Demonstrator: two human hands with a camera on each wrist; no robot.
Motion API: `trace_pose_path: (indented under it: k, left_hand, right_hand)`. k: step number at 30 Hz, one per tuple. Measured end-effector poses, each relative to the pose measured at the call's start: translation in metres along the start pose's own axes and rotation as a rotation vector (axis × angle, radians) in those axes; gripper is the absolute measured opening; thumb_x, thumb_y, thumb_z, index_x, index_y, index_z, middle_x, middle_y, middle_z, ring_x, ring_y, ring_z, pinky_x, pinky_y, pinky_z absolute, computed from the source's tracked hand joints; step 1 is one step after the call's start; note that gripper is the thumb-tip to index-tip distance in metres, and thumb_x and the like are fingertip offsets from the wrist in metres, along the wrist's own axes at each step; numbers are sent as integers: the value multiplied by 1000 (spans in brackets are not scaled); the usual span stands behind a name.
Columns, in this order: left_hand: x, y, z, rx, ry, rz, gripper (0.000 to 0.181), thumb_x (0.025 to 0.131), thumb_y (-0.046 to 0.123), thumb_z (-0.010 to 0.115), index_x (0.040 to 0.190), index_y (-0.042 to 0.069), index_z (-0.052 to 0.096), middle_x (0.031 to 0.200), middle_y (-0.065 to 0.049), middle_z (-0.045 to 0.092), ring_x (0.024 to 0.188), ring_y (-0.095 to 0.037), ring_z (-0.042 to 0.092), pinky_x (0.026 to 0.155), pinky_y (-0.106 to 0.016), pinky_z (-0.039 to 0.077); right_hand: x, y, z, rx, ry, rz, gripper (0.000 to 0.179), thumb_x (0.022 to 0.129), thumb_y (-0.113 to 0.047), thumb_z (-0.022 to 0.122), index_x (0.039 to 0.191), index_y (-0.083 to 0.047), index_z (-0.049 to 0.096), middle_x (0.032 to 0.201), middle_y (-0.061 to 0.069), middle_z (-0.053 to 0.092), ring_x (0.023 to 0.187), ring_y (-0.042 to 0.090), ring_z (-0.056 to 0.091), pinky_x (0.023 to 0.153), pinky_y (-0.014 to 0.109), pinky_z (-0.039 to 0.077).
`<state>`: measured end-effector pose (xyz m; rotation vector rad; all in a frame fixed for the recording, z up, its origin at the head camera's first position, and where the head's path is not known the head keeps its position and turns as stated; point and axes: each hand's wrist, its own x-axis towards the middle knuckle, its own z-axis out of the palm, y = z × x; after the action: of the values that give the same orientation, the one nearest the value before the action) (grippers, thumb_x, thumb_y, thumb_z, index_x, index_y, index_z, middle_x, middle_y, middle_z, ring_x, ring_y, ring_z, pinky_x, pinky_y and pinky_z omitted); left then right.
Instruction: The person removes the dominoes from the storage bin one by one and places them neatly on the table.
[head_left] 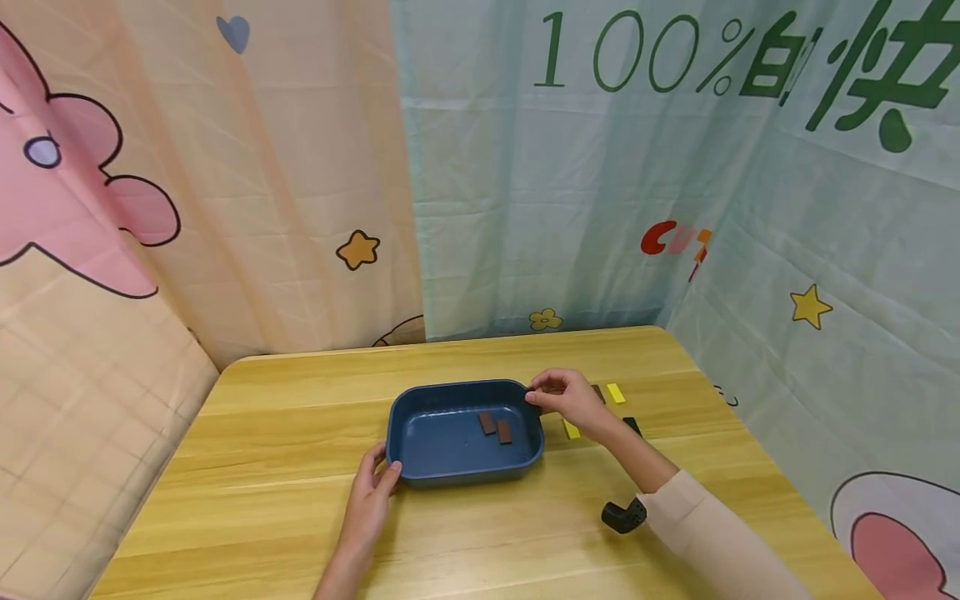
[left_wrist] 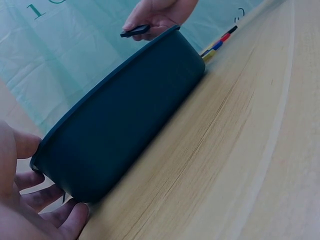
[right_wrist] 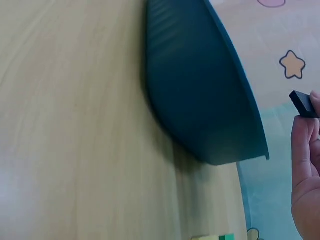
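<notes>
A dark blue rectangular tray (head_left: 431, 450) stands on the table, two small brown blocks (head_left: 504, 432) lying flat inside it. At its near left corner my left hand (head_left: 371, 483) grips the tray, thumb at the rim and fingers against the outer wall in the left wrist view. Above the far right corner my right hand (head_left: 568, 398) pinches a small flat dark block (right_wrist: 303, 104) between thumb and fingertips. That block also shows over the rim in the left wrist view (left_wrist: 135, 31); in the head view the fingers mostly hide it.
Right of the tray lie yellow blocks (head_left: 616, 393), a brown block (head_left: 598, 393) and a black block (head_left: 632, 425), partly behind my right arm. A black curved object (head_left: 624, 517) sits near my right sleeve. Printed curtains (head_left: 495, 200) hang behind the wooden table (head_left: 285, 433).
</notes>
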<state>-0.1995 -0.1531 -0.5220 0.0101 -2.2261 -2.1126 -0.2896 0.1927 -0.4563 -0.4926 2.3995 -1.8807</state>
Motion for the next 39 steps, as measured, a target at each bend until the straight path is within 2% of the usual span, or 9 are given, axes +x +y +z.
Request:
trace_pose_path:
  k: [4,9,14,20,28,35,39]
  left_hand:
    - [-1,0,1,7,9,10,46,110,10,47,151,-8,37,154,-32,36,136,-47,45,100,-45,47]
    - [-2,0,1,0,-11,15,47,111,11,47,152,-8,35,156,-32,34,138,-47,43,103,-48,45]
    - [-2,1,1,-1,-13,18,46,111,10,47,152,-8,35,156,-31,35,139,-47,43,105,-50,44]
    - [-1,2,-1,8,-5,21,46,111,10,47,152,-8,35,156,-31,35,138,-47,44,103,-47,45]
    - [-1,2,-2,8,-17,13,48,111,10,45,154,-9,33,157,-32,32,140,-48,42,105,-52,43]
    - [-1,1,-2,15,-11,8,48,111,11,46,154,-7,34,157,-30,33,139,-47,43,104,-46,45]
    - [-1,0,-2,4,-9,7,47,111,10,46,153,-8,34,157,-31,34,138,-47,44,103,-48,45]
  right_hand:
    - [-7,11,-9,-22,6,6,24,97,-8,75,112,9,68,94,10,70,85,24,71,79,46,60]
    - [-20,18,-20,-55,18,22,23,96,-12,76,109,5,70,97,11,71,84,24,72,78,48,60]
    - [-30,26,-29,-82,16,54,24,96,-14,77,109,5,70,94,11,69,81,24,70,77,51,59]
    - [-40,35,-37,-118,27,103,22,95,-16,77,106,2,71,92,7,66,81,20,65,71,35,58]
    - [-53,47,-46,-141,-26,138,20,95,-12,77,103,4,69,85,6,64,74,20,65,69,32,59]
    - [-60,55,-53,-176,-104,170,14,94,-9,77,99,3,71,83,7,65,72,20,65,66,33,60]
    - [-65,59,-55,-232,-138,193,10,94,-8,76,99,1,72,84,7,67,71,20,64,65,32,59]
